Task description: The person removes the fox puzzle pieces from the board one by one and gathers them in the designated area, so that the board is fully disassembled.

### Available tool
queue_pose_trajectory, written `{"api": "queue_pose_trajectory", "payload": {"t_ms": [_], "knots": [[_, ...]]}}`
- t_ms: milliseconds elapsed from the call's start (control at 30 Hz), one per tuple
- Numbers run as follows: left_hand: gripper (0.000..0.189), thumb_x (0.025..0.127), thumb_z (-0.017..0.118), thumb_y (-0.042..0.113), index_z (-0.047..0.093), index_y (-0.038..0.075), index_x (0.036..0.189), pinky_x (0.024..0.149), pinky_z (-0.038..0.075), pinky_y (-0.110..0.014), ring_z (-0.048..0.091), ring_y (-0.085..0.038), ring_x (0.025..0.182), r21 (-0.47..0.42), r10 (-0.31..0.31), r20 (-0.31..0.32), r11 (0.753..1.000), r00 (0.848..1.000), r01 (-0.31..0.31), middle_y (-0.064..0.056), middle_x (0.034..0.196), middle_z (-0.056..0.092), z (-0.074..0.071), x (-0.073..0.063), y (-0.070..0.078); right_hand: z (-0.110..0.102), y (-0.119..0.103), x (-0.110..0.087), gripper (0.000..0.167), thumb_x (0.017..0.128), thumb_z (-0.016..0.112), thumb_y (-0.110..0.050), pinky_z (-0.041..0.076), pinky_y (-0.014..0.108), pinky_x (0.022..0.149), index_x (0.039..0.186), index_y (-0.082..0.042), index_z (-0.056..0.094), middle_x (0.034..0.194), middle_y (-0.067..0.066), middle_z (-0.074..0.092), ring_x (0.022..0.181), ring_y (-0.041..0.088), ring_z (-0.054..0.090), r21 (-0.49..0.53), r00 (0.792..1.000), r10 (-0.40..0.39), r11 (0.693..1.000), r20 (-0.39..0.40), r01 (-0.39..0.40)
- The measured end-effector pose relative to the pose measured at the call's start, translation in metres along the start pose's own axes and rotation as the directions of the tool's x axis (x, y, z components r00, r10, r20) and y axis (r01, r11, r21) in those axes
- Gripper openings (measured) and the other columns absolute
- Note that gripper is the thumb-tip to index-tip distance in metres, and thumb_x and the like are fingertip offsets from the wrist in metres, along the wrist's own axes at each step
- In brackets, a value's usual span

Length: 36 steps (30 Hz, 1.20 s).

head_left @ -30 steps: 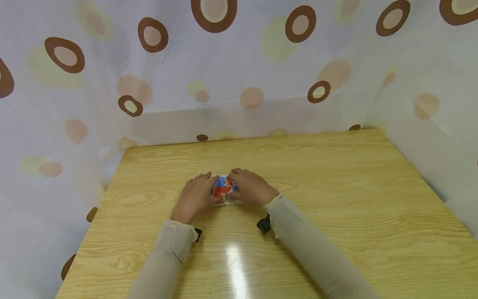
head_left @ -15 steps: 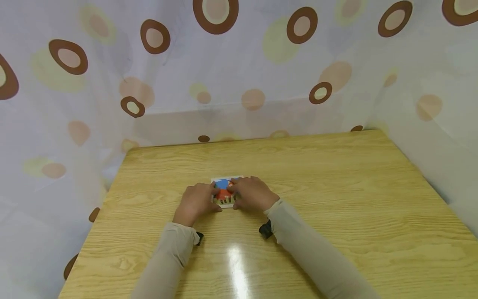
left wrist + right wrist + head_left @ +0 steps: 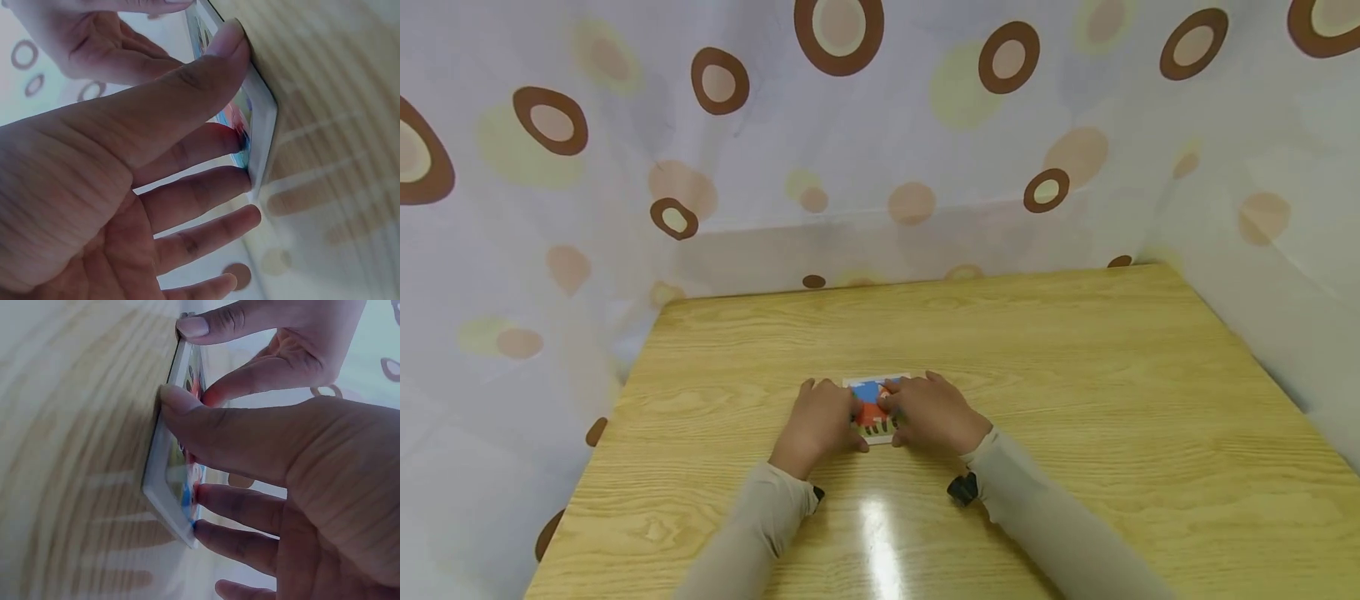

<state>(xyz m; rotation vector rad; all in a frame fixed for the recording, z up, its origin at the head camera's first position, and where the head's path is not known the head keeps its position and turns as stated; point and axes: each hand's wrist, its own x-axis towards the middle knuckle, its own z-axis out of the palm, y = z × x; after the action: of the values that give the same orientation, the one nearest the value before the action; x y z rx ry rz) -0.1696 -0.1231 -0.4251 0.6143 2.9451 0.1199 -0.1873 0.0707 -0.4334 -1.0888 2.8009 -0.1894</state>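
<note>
If pressure turns uneven, the white-bordered picture (image 3: 872,408), grasped by left hand (image 3: 820,423) and right hand (image 3: 937,414), could skew sideways.

High head view, facing forward, down over table (image 3: 1075,375); wrist views (close, turned sideways), both sharing picture board (image 3: 265,137)
</note>
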Motion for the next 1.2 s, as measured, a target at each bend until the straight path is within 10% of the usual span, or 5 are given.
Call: {"api": "queue_pose_trajectory", "payload": {"t_ms": [833, 1000, 1200], "knots": [[0.041, 0.065, 0.091, 0.062, 0.076, 0.024, 0.071, 0.095, 0.05, -0.041, 0.065, -0.019, 0.095, 0.139, 0.165, -0.017, 0.977, 0.986, -0.161, 0.007, 0.084, 0.073, 0.01, -0.025, 0.071, 0.002, 0.001, -0.096, 0.056, 0.075, 0.092, -0.033, 0.042, 0.066, 0.105, 0.126, -0.015, 0.076, 0.142, 0.012, 0.063, 0.125, 0.035, 0.062, -0.001, 0.996, -0.033, 0.999, -0.089, 0.033], [0.044, 0.063, 0.092, 0.062, 0.075, 0.023, 0.076, 0.085, 0.052, -0.039, 0.063, -0.017, 0.083, 0.074, 0.193, -0.058, 0.979, 0.979, -0.189, 0.008, 0.081, 0.072, 0.01, -0.031, 0.069, 0.004, 0.001, -0.103, 0.057, 0.076, 0.092, -0.032, 0.042, 0.066, 0.106, 0.127, -0.014, 0.076, 0.142, 0.012, 0.062, 0.126, 0.036, 0.061, 0.023, 0.995, -0.03, 0.999, -0.092, 0.032], [0.079, 0.066, 0.091, 0.062, 0.073, 0.01, 0.122, 0.09, 0.054, -0.046, 0.066, -0.028, 0.105, 0.056, 0.113, -0.114, 0.993, 0.987, -0.107, -0.006, 0.116, 0.072, 0.015, -0.036, 0.048, 0.009, 0.001, -0.095, 0.036, 0.081, 0.088, -0.04, 0.042, 0.065, 0.106, 0.105, -0.016, 0.079, 0.132, 0.012, 0.067, 0.114, 0.034, 0.066, 0.028, 0.99, -0.062, 0.997, -0.125, 0.066]]}}
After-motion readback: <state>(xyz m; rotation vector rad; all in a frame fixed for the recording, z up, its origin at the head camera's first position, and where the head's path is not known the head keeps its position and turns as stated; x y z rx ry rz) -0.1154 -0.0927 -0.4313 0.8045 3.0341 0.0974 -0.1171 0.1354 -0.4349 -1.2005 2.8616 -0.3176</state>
